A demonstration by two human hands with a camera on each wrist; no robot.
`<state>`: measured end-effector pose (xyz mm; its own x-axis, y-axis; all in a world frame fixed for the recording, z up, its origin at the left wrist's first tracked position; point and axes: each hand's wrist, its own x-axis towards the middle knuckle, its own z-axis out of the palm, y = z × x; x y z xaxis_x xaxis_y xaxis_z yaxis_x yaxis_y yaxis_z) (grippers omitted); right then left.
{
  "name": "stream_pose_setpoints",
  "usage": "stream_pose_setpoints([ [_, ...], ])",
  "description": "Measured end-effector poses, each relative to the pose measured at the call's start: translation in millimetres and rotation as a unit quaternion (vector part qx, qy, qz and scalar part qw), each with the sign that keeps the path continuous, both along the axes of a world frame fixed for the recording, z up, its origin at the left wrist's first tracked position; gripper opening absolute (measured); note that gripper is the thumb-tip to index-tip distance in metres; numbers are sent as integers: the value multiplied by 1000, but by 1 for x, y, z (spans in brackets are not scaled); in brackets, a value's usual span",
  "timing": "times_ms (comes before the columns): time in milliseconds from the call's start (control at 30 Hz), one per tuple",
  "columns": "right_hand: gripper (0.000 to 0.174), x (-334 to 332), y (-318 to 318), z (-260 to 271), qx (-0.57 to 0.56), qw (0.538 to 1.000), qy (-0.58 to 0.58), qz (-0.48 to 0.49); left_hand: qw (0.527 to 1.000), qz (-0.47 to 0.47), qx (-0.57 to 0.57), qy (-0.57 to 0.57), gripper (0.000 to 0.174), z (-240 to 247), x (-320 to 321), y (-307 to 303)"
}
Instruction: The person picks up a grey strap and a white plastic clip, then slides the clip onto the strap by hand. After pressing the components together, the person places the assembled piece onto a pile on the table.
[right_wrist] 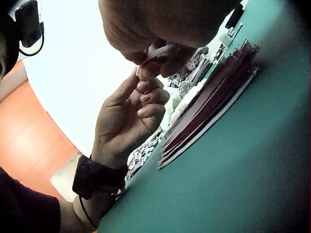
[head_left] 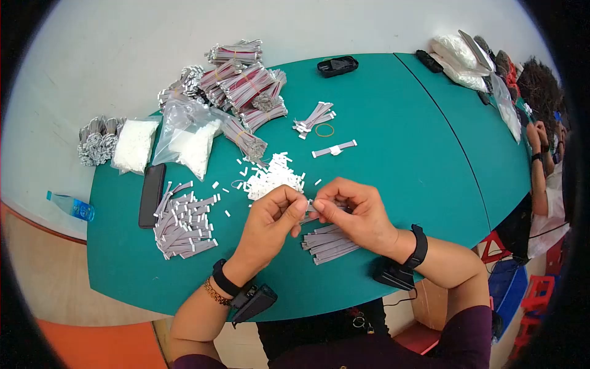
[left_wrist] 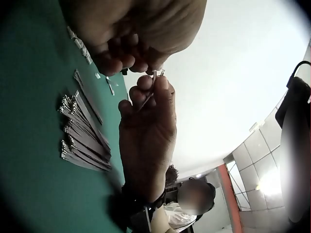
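Observation:
Above the table's near middle, my two hands meet at the fingertips. With thumb and fingers, my right hand (head_left: 359, 215) pinches a short flat grey ribbon cable (right_wrist: 161, 50). My left hand (head_left: 267, 218) pinches a small white plastic piece (head_left: 309, 204) at the cable's end, mostly hidden by the fingertips. Just beyond the hands lies a heap of small white plastic pieces (head_left: 275, 177). A stack of grey ribbon cables (head_left: 329, 245) lies below my right hand. Left of my left hand spreads a loose pile of cables with white ends (head_left: 184, 227).
A black phone (head_left: 152, 195), a bag of white pieces (head_left: 134, 146) and an open clear bag (head_left: 195, 150) stand left. Banded cable bundles (head_left: 246, 86) pile up behind. Farther right lie a few cables (head_left: 316, 119), a rubber band (head_left: 324, 130) and a black case (head_left: 337, 66).

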<state>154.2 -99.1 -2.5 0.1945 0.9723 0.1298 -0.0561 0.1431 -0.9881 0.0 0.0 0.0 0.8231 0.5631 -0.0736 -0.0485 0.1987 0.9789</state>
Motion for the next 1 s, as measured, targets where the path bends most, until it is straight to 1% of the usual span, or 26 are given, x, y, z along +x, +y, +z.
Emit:
stream_pose_setpoints([
  [67,9,-1,0,0,2,1000,21,11,1000,-4,-2,-3,16,-1,0,0],
  [167,9,0,1,1,-21,997,66,42,997,-11,-69,-21,18,-5,-1,1],
  [267,9,1,0,4,-34,994,82,60,992,-27,-118,-40,16,-5,-1,1],
  [367,9,1,1,2,-31,993,85,70,989,-30,-137,-39,16,-3,0,1],
  [667,9,1,1,4,-23,994,69,78,987,-45,-153,-28,17,2,-1,1],
  [1000,9,2,1,3,-36,994,67,80,990,-46,-131,-20,17,2,-1,2],
])
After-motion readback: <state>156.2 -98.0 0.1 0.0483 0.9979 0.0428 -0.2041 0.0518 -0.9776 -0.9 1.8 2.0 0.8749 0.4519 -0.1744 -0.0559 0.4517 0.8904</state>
